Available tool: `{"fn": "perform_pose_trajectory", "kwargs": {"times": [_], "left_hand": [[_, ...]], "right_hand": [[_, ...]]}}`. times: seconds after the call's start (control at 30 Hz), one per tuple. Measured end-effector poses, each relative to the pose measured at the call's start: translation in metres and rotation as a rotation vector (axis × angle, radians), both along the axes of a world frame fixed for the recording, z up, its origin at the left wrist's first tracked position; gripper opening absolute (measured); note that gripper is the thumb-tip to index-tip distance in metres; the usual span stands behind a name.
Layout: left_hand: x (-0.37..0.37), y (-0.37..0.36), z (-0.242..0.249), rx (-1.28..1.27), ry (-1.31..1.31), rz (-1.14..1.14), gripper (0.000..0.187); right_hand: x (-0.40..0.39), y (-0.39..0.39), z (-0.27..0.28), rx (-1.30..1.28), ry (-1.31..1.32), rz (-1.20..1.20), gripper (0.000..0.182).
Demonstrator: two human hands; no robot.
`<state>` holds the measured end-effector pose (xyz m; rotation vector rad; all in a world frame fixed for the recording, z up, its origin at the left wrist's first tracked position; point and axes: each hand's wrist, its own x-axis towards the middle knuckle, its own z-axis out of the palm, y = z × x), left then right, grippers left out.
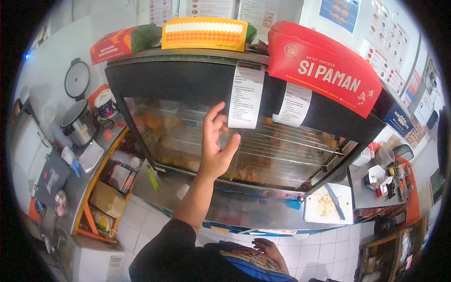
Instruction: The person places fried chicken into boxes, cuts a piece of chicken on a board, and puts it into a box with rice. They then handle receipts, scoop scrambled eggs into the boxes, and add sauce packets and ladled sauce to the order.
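Note:
My left hand point(218, 141) is raised in front of the glass display cabinet point(171, 75), its fingers apart and curved, holding nothing. Just right of its fingertips hangs a long printed receipt point(246, 96) from the cabinet's top edge. A second receipt point(292, 104) hangs farther right, below a red "SI PAMAN" package point(324, 66). Behind the glass, fried food point(253, 176) lies under wire racks. Low beside my body is my right hand point(270, 249), its fingers partly bent and no object visible in it.
A knife point(335, 202) lies on a white cutting board point(324, 209) at the right of the counter. A yellow box point(205, 34) stands on the cabinet. At the left are a steel pot point(77, 124) and a side counter point(89, 176) over shelves.

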<state>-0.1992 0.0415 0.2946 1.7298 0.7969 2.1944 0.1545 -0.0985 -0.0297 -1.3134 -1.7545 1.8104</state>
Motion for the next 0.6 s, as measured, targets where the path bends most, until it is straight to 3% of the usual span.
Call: {"fn": "perform_pose_trajectory", "kwargs": {"times": [0.1, 0.6], "left_hand": [[0.0, 0.001, -0.003, -0.002, -0.011, -0.02, 0.069], [0.0, -0.003, -0.002, 0.004, 0.004, -0.003, 0.066]], "right_hand": [[-0.007, 0.0, 0.013, -0.205, 0.035, -0.134, 0.038], [-0.009, -0.003, 0.012, -0.225, 0.056, -0.154, 0.039]]}}
